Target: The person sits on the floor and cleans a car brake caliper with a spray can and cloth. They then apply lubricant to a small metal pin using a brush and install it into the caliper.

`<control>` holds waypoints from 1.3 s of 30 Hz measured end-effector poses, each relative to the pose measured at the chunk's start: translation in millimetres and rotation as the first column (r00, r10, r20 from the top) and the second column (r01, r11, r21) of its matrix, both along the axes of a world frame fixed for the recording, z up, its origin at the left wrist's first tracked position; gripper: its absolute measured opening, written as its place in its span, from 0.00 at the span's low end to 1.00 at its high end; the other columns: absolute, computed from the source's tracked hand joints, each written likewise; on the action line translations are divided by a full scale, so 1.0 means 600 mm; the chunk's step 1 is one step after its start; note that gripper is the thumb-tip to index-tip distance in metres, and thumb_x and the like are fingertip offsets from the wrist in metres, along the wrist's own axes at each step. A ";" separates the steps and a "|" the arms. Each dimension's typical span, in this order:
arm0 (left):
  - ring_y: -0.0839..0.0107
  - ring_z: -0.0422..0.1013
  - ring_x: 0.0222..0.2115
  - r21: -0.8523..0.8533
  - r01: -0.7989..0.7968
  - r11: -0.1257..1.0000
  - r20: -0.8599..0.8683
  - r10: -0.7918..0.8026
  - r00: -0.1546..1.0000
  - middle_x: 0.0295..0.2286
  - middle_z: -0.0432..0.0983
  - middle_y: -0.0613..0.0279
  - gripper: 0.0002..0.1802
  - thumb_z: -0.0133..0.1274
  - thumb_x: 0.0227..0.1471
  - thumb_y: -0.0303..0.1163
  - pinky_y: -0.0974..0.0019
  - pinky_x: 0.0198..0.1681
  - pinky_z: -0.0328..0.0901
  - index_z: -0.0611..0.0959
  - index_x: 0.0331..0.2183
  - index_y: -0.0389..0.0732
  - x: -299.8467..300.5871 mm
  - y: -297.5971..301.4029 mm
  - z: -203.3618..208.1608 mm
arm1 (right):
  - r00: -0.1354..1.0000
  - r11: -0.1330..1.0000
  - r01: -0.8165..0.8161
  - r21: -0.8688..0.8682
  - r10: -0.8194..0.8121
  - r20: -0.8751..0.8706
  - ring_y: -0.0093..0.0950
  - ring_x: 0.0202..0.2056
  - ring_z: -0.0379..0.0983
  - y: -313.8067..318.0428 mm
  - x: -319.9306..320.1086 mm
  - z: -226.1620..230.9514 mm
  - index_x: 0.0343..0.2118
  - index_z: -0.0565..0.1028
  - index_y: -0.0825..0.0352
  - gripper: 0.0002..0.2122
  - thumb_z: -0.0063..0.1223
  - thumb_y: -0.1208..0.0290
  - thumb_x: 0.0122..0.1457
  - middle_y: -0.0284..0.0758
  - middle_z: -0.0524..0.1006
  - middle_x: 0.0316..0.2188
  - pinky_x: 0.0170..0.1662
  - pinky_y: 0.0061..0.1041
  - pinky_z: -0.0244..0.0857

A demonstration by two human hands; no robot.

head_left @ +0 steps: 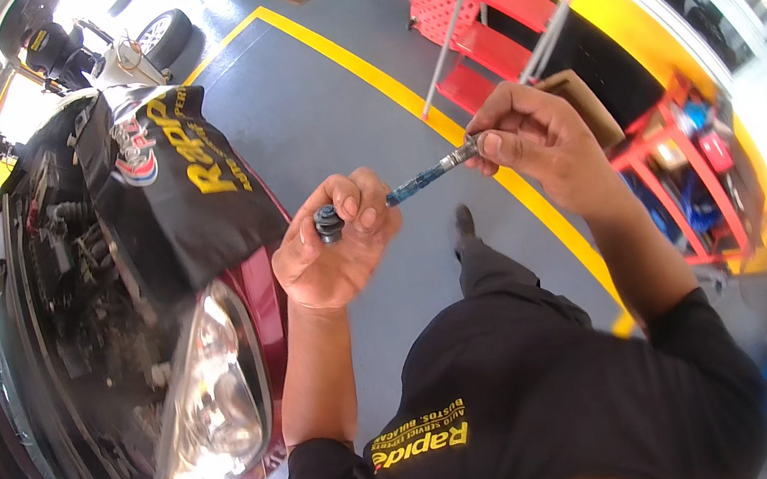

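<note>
Both hands are raised in front of my body, holding a slim metal rod [424,179] between them. A dark blue, greasy-looking film covers its middle, while the right end is bare silver metal. My right hand [541,147] pinches that silver end between thumb and fingers. At the other end, the fingers of my left hand [336,247] curl around the rod. A black ribbed piece [328,223], perhaps rubber, shows at the left fingers; whether it is joined to the rod is hidden by them.
At left stands a dark red car with its engine bay [63,232] exposed, a black fender cover [180,172] and a headlight [213,405]. Red step stairs [480,30] and a red tool cart [683,179] stand at right. A loose wheel [165,38] lies beyond the yellow floor line [355,67].
</note>
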State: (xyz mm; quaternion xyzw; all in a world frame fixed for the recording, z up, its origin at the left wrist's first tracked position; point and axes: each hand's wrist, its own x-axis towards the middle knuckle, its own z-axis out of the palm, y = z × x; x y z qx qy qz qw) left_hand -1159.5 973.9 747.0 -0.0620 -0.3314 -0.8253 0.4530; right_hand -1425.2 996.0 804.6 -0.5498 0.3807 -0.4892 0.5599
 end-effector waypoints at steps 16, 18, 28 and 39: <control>0.74 0.58 0.35 0.074 -0.226 0.971 0.098 0.218 0.971 0.35 0.65 0.60 0.25 0.57 0.58 0.51 0.70 0.39 0.55 0.76 0.40 0.36 0.137 -0.837 -0.010 | 0.859 0.848 -0.492 -0.199 0.509 0.047 0.20 0.36 0.74 -1.012 0.119 0.018 0.42 0.72 0.69 0.09 0.58 0.72 0.65 0.38 0.77 0.38 0.41 0.19 0.69; 0.74 0.61 0.36 0.094 -0.319 0.943 0.220 0.293 0.931 0.36 0.69 0.59 0.25 0.57 0.58 0.49 0.70 0.39 0.57 0.77 0.42 0.35 0.186 -0.933 -0.055 | 0.852 0.844 -0.498 -0.202 0.519 0.067 0.21 0.36 0.73 -1.136 0.161 -0.008 0.42 0.71 0.68 0.09 0.58 0.71 0.65 0.39 0.77 0.38 0.41 0.21 0.70; 0.72 0.69 0.49 -0.025 -0.838 0.545 0.925 0.330 0.187 0.46 0.76 0.61 0.18 0.58 0.60 0.37 0.65 0.54 0.64 0.81 0.48 0.38 0.425 -1.368 -0.247 | 0.989 0.944 -0.149 0.294 0.136 0.067 0.23 0.36 0.74 -1.647 0.324 -0.176 0.41 0.73 0.68 0.04 0.53 0.74 0.68 0.36 0.77 0.35 0.40 0.23 0.71; 0.83 0.64 0.34 -0.220 -0.973 0.063 0.763 0.633 -0.131 0.36 0.75 0.73 0.16 0.60 0.57 0.29 0.75 0.40 0.61 0.81 0.47 0.39 0.786 -1.760 -0.178 | 0.866 0.824 -0.492 0.280 0.496 0.060 0.22 0.35 0.78 -2.328 0.789 -0.230 0.43 0.75 0.67 0.07 0.57 0.71 0.66 0.34 0.80 0.35 0.44 0.21 0.74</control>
